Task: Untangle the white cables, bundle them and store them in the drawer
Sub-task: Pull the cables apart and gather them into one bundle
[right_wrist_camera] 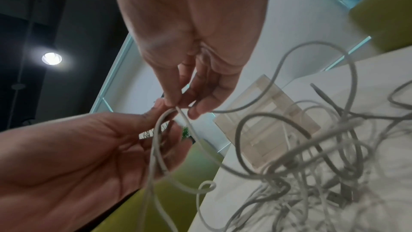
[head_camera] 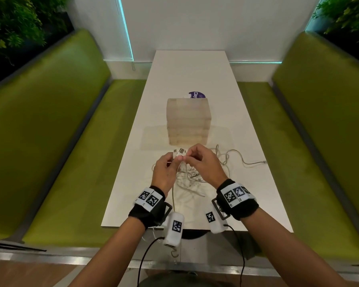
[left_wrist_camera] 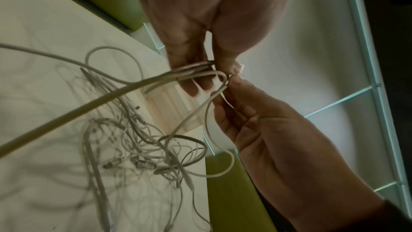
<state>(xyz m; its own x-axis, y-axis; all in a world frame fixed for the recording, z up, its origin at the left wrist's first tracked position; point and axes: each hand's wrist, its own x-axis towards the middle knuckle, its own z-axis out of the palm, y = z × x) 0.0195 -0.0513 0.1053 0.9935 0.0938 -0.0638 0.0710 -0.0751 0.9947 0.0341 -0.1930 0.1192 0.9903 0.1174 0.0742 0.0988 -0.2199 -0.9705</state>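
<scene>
A tangle of white cables [head_camera: 195, 180] lies on the white table [head_camera: 191, 69], just in front of a small pale wooden drawer box [head_camera: 188, 121]. Both hands meet above the tangle. My left hand [head_camera: 175, 160] pinches several cable ends together, their plugs sticking out past the fingers; in the left wrist view the left hand [left_wrist_camera: 211, 66] holds these strands side by side. My right hand [head_camera: 187, 159] pinches one thin cable right beside it, and the right wrist view shows that pinch [right_wrist_camera: 176, 105] with a loop hanging below. The tangle [right_wrist_camera: 312, 165] trails down to the table.
Green benches [head_camera: 71, 141] run along both sides of the narrow table. A purple round item [head_camera: 196, 95] lies behind the drawer box. One loose cable end [head_camera: 264, 161] reaches the table's right edge. The drawers look closed.
</scene>
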